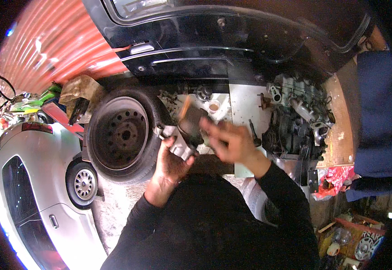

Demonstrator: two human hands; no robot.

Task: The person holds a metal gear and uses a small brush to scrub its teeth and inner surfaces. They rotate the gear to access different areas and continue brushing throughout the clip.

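My left hand (169, 164) grips a grey cast-metal car part (178, 145) with a dark round piece (191, 123) on top, holding it up in front of me. My right hand (229, 141) is blurred with motion just to the right of that part, fingers spread, touching or close to its dark top. I cannot tell whether it holds anything. Both arms wear black sleeves.
A bare black steel wheel with tyre (119, 135) leans at the left. A dark car body (214, 40) stands behind. An engine block (299, 117) rests on a wooden board (340, 130) at the right. A silver car (38, 189) is at lower left, red bag (337, 180) lower right.
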